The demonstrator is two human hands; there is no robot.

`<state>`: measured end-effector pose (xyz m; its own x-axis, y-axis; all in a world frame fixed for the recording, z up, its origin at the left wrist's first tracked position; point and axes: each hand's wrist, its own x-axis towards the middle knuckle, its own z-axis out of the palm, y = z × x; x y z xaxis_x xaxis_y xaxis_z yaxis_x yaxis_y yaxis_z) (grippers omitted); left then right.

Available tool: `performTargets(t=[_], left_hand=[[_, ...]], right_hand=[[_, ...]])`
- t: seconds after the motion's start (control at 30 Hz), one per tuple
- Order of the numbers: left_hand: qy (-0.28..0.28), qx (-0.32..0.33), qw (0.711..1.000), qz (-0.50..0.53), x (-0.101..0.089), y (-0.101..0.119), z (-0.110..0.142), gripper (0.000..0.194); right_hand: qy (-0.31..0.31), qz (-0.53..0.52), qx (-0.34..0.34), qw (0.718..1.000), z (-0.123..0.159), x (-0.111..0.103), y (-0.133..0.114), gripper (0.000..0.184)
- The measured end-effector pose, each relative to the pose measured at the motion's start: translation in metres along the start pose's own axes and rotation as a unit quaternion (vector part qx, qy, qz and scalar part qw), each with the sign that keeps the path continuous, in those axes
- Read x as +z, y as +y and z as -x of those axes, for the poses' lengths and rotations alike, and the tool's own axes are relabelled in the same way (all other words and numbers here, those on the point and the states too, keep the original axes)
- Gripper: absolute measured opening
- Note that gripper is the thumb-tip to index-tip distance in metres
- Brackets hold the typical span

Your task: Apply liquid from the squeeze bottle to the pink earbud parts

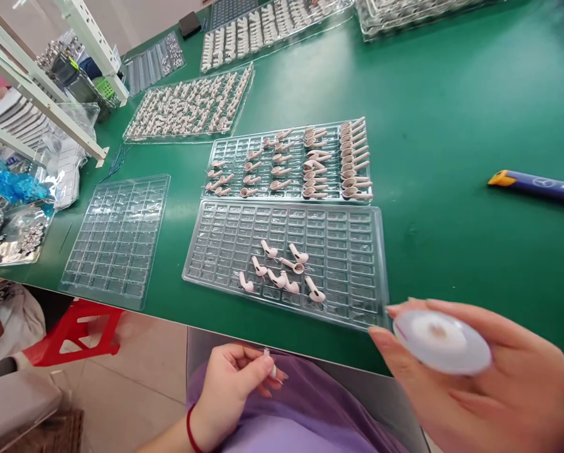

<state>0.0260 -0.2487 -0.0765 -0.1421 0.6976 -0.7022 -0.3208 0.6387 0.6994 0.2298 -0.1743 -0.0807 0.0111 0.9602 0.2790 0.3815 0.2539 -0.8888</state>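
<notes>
Low over my lap, my left hand (244,377) pinches a small white earbud shell (271,366) between thumb and fingers. At the right, my right hand (493,377) is closed around a round, translucent white spool (441,341) with a small hub; motion blurs it a little. Between and beyond the hands, a clear tray (348,270) on the green table carries several loose earbud shells (276,278). Just behind it lies a second clear tray (225,151), where more open earbud shells (354,157) sit in columns, fullest at the right.
A clear tray (116,236) without parts lies to the left. Farther back are trays full of white parts (187,104) and stacked trays (404,16). A blue and yellow cutter-like tool (536,184) rests at the right. Left are a white rack (90,56), bags and a red stool (81,330).
</notes>
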Motion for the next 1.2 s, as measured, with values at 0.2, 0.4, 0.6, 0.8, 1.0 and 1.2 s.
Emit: performTargets(t=[0.2, 0.4, 0.6, 0.8, 1.0, 1.2], left_hand=[[-0.008, 0.015, 1.000, 0.002, 0.003, 0.001, -0.001, 0.036], [0.000, 0.028, 1.000, 0.012, 0.010, 0.004, 0.000, 0.036], [0.021, 0.034, 0.999, 0.018, 0.015, 0.006, 0.001, 0.038], [0.035, 0.034, 0.998, 0.034, 0.017, 0.003, 0.002, 0.036], [0.039, 0.051, 0.996, 0.060, 0.021, 0.000, 0.002, 0.033], [0.026, 0.035, 0.996, 0.077, 0.021, -0.002, -0.003, 0.034]], right_hand=[[-0.099, -0.056, -0.173, 0.978, 0.024, 0.019, -0.015, 0.024], [-0.101, 0.014, -0.215, 0.971, 0.029, 0.039, -0.022, 0.025], [-0.102, 0.025, -0.216, 0.971, 0.033, 0.040, -0.020, 0.027], [-0.101, 0.036, -0.230, 0.967, 0.034, 0.041, -0.017, 0.028], [-0.103, 0.040, -0.232, 0.967, 0.035, 0.040, -0.017, 0.031], [-0.085, 0.047, -0.232, 0.968, 0.036, 0.042, -0.015, 0.032]])
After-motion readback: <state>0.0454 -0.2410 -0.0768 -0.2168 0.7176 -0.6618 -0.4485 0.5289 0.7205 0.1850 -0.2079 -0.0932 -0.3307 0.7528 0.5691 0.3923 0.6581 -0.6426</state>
